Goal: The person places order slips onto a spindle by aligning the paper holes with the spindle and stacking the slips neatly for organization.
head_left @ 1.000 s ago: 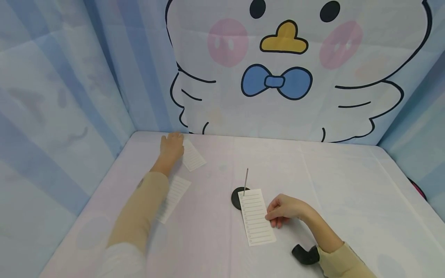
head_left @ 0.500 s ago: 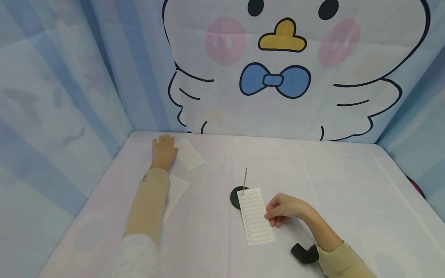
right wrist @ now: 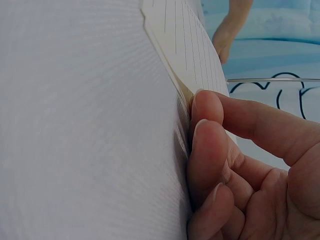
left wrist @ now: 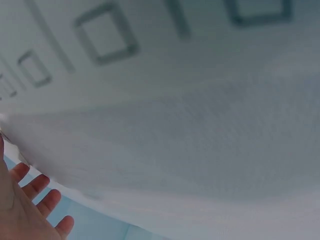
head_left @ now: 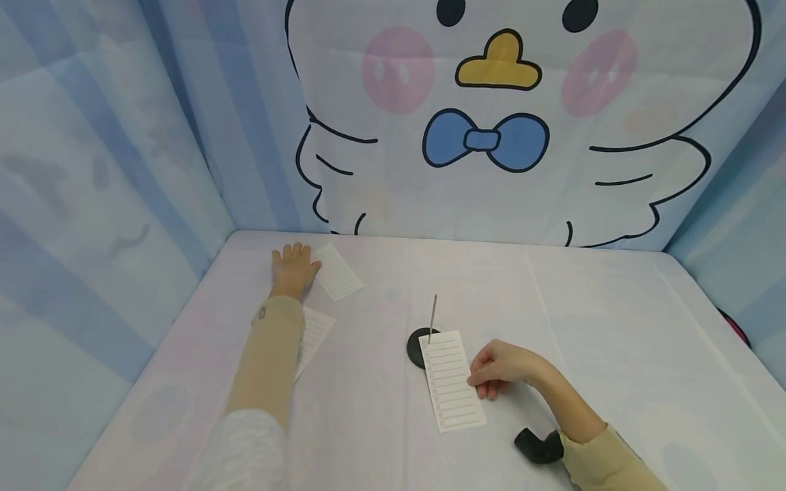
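Note:
My left hand point(head_left: 295, 271) lies on the table at the far left with its fingers spread. Its thumb reaches the edge of a lined checklist slip point(head_left: 338, 274). Another checklist slip point(head_left: 315, 337) lies nearer, partly hidden by the left forearm. A bill spike with a round black base point(head_left: 414, 350) stands near the middle, its thin metal rod upright through the top of a checklist slip point(head_left: 454, 385). With curled fingers, my right hand point(head_left: 500, 368) pinches that slip's right edge. In the right wrist view, the thumb and finger meet at the slip's edge point(right wrist: 180, 50).
A black curved piece point(head_left: 539, 447) sits against the right sleeve at the wrist. A pale cloth covers the table point(head_left: 614, 327). Striped curtains point(head_left: 110, 204) bound the left side, and a cartoon backdrop point(head_left: 485, 198) closes off the rear.
The left hand first shifts left and slightly nearer, its fingers spreading flat, then moves slightly right toward the far slip. The right hand and the slip on the spike stay in place.

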Demonstrator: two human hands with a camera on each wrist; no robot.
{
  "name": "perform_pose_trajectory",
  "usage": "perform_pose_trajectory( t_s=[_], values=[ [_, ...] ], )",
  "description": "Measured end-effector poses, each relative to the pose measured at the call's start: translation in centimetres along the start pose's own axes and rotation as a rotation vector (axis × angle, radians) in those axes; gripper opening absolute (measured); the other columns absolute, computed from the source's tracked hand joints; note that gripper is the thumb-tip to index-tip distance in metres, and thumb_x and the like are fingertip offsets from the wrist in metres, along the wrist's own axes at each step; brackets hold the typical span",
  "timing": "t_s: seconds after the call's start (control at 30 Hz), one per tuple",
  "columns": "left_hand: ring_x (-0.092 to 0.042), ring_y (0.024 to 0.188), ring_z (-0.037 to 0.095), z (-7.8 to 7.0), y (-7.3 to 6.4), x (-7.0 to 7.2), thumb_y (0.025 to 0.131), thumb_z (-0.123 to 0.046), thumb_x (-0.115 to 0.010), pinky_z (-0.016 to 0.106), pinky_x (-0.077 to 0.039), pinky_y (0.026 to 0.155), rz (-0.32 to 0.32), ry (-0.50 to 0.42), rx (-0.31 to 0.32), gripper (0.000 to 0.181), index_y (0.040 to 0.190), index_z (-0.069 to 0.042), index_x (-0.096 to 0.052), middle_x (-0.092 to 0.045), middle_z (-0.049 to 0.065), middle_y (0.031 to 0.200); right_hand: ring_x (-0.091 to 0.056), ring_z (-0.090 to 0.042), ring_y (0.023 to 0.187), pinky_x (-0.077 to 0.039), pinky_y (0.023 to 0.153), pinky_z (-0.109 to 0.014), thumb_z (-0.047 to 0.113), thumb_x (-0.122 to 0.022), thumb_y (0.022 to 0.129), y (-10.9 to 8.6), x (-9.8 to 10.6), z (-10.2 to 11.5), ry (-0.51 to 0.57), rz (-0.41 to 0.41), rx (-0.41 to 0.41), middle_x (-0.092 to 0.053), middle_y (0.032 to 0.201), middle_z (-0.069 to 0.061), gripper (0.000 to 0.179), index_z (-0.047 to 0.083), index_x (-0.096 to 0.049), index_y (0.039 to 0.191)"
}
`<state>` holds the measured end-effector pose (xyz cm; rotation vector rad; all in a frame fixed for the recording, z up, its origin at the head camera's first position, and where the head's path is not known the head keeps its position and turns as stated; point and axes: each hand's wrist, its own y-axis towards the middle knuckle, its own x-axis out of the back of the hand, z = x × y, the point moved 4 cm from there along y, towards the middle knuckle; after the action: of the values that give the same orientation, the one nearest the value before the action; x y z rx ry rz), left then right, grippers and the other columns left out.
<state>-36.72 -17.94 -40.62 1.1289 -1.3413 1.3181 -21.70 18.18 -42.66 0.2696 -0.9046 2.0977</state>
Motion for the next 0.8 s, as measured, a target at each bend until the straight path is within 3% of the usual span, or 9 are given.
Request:
perform_pose_trajectory(
  t_s=[0.43,0.8],
  values=[
    [-0.023,0.128,0.039,-0.38,-0.14,-0.31,0.099,-0.032,-0.036,0.055,-0.017,0.103,0.008,-0.012,-0.013,0.053,0.137,0.003,-0.027,-0.027,0.024,0.138,-0.051,-0.007,0.044,-0.035,0.043,-0.019,0.014,-0.067,0.081,0.08,0.01,-0.19,0.012,0.01,0.012,-0.059,0.055,-0.001,0.017,0.004,-0.061,0.069],
    [-0.025,0.127,0.04,-0.62,-0.29,-0.31,0.098,-0.029,-0.04,0.055,-0.021,0.101,-0.042,-0.021,-0.022,0.053,0.137,0.004,-0.024,-0.027,0.026,0.137,-0.051,-0.007,0.044,-0.035,0.043,-0.019,0.013,-0.067,0.081,0.02,0.0,-0.15,0.029,0.026,0.017,-0.059,0.055,-0.001,0.016,0.004,-0.061,0.069]
  ],
)
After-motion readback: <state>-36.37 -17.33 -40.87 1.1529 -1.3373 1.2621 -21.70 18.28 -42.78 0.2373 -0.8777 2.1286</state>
